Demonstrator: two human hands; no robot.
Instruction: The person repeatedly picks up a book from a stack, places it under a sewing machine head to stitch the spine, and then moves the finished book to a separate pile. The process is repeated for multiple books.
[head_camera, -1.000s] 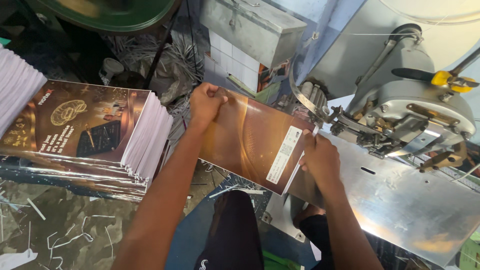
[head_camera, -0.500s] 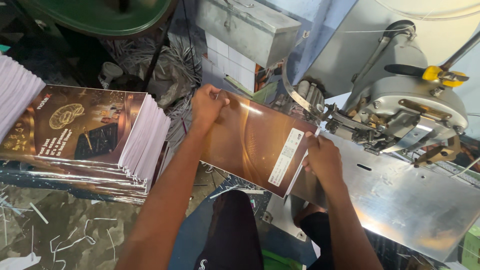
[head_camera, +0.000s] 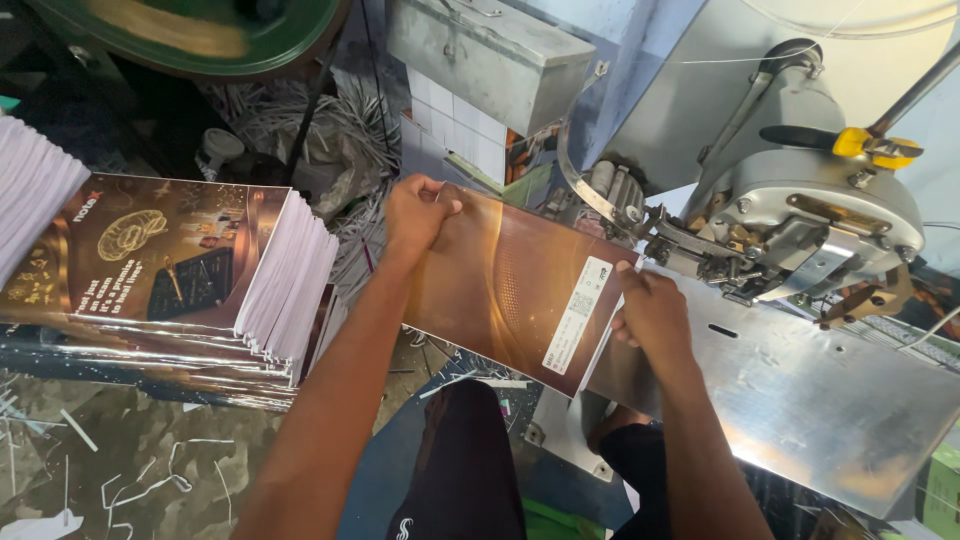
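Stitcher head (head_camera: 800, 215) crowds the right hand (head_camera: 655, 315) from above-right; metal table (head_camera: 800, 400) open below. Booklet stack (head_camera: 180, 275) blocks left; gap btwn stack & left hand (head_camera: 418, 212).

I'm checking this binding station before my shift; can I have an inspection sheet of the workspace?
Surface: shiny slanted metal plate, bare.
Job's things: glossy brown booklet held at the grey stitching machine head.
Clutter: stack of brown-covered booklets; white paper trimmings on the floor.
Fingers: left hand grips the booklet's far end; right hand pinches its near edge.
Cables: thin wire runs to the machine.
Surroundings: green wheel, grey metal box.
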